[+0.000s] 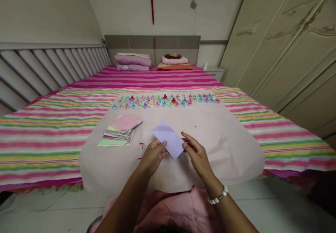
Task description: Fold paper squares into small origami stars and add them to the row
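Note:
A sheet of purple origami paper is held up between my two hands, with fold creases showing near its upper end. My left hand pinches its lower left edge, thumb on top and fingers beneath. At the right corner, my right hand grips the paper between thumb and fingers; a beaded bracelet circles that wrist. To the left lies a stack of coloured paper sheets, a pink one on top. Farther back, small folded paper pieces in several colours sit in rows.
A pale sheet covers part of the striped bedspread. Red paper scraps lie left of my hands. Folded bedding rests by the headboard. A slatted rail runs along the left, and a wardrobe stands right.

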Demonstrator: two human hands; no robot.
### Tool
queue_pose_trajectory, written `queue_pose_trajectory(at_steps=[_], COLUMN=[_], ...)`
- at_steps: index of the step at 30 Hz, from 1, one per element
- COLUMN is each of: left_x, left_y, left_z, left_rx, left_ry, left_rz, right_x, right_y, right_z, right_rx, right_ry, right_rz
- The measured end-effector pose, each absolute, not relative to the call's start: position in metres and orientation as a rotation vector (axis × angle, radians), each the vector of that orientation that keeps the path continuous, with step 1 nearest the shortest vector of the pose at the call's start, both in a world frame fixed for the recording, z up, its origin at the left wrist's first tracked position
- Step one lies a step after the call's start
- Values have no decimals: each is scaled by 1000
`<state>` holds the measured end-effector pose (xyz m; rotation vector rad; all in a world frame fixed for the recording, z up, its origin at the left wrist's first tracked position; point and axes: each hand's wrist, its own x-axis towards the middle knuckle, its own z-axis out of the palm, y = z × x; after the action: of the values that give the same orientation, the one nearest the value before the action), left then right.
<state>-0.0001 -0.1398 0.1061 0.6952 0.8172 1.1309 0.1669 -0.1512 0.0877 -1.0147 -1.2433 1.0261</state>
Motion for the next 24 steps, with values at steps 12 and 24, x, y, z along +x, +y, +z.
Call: queue_pose_trajectory(at_steps=[12,24], left_x=[0,-2], left_y=[-147,-151], left_z=[116,115], left_rx=[733,724], left_ry=[800,815], left_rz=[1128,1144], right_x=[166,161], right_y=[-154,-154], right_z=[91,90], right_rx=[-884,-993], right_ry=[-1537,-1291], right_rz=[880,1018])
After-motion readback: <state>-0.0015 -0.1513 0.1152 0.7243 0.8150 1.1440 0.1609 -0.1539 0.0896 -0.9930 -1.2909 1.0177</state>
